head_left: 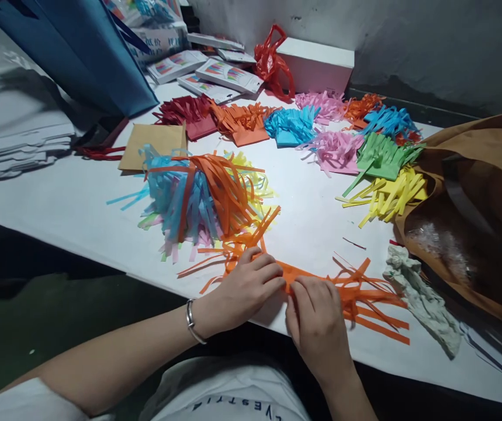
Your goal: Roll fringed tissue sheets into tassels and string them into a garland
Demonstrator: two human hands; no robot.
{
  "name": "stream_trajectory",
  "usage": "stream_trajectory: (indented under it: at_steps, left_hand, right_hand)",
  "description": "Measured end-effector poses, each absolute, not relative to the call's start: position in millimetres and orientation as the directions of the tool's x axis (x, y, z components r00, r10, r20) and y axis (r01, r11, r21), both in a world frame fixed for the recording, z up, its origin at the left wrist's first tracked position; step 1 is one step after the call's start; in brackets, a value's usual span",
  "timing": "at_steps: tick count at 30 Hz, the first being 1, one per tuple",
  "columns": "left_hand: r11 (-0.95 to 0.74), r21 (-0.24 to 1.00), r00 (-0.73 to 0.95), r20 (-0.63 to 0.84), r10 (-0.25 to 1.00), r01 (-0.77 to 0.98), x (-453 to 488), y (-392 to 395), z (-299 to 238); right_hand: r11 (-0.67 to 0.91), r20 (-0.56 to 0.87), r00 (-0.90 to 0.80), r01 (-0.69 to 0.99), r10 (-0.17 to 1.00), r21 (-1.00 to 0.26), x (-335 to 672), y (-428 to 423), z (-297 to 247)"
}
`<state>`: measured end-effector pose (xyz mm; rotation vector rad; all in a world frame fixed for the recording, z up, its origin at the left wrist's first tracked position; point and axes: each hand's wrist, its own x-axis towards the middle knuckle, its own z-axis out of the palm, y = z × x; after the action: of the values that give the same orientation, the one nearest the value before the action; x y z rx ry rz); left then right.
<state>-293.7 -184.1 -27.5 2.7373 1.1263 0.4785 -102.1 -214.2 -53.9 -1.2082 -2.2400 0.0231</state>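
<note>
Near the front edge of the table lies orange fringed tissue paper (307, 272), its cut strips spreading out to the left and right. My left hand (251, 283) is closed on the middle of it, fingers curled over the paper. Close beside it, my right hand (318, 316) pinches the same band between thumb and fingers. Both hands cover part of the uncut middle. Just beyond them rests a pile of fringed tissue tassels (198, 202) in blue, orange, yellow and pink.
Folded fringed bundles (292, 126) in several colours line the back. At right are a brown bag (474, 152) and a crumpled pale cloth (423, 298). A blue bag (88, 58), flat boxes (228, 76), a brown envelope (152, 143) and white stacks (11, 123) stand toward the left.
</note>
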Motion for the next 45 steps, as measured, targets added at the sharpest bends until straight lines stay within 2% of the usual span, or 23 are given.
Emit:
stream_trajectory:
  at_steps: [3,8,16,18,20,21,23,25,27,31,33,38,45]
  left_hand:
    - [-0.695,0.301,0.654,0.239,0.718,0.653,-295.9,-189.0,-35.1]
    - [-0.616,0.354,0.577,0.221,0.787,0.704,-302.1,-189.6,-32.8]
    - [-0.425,0.169,0.421,0.063,0.905,0.889,-283.5,-170.5,-32.5]
    - [-0.414,0.142,0.413,0.040,0.910,0.899,-280.5,-167.1,-31.7]
    - [-0.412,0.131,0.412,0.028,0.911,0.902,-279.3,-165.1,-31.2]
    - [-0.412,0.129,0.413,0.025,0.911,0.902,-279.2,-164.5,-31.4]
    - [-0.418,0.128,0.419,0.018,0.908,0.899,-279.5,-163.4,-32.4]
    - [-0.425,0.135,0.427,0.016,0.904,0.895,-280.8,-163.2,-33.4]
    - [-0.424,0.150,0.421,0.053,0.906,0.893,-283.0,-164.9,-33.5]
    - [-0.564,0.199,0.515,0.250,0.820,0.801,-288.0,-174.9,-31.0]
    - [-0.648,0.211,0.583,0.299,0.755,0.732,-288.8,-179.9,-30.7]
    - [-0.659,0.300,0.615,0.239,0.752,0.690,-289.5,-182.3,-31.9]
    - [-0.570,0.413,0.534,0.211,0.819,0.710,-298.7,-187.9,-33.8]
  right_hand:
    - [0.584,0.429,-0.449,0.769,0.784,-0.261,-96.4,-216.7,-54.2]
    - [0.542,0.435,-0.410,0.805,0.802,-0.241,-72.9,-221.4,-55.7]
    - [0.257,0.298,-0.245,0.966,0.923,-0.002,-79.7,-206.0,-52.4]
    - [0.203,0.289,-0.197,0.979,0.937,0.008,-83.2,-202.3,-50.2]
    - [0.165,0.351,-0.154,0.986,0.924,-0.001,-84.9,-201.2,-47.3]
    - [0.176,0.403,-0.155,0.984,0.902,-0.016,-85.7,-201.5,-45.9]
    - [0.299,0.476,-0.235,0.952,0.847,-0.061,-88.1,-203.2,-44.6]
    - [0.468,0.467,-0.368,0.877,0.804,-0.113,-91.6,-205.2,-46.0]
    - [0.559,0.423,-0.459,0.816,0.781,-0.147,-94.9,-206.4,-49.4]
    - [0.553,0.471,-0.415,0.808,0.778,-0.202,-97.3,-205.9,-54.1]
    - [0.555,0.483,-0.396,0.795,0.781,-0.246,-98.5,-205.4,-53.8]
    - [0.549,0.397,-0.437,0.802,0.807,-0.234,-99.3,-206.2,-54.0]
    - [0.507,0.408,-0.396,0.835,0.822,-0.211,-65.5,-212.1,-60.3]
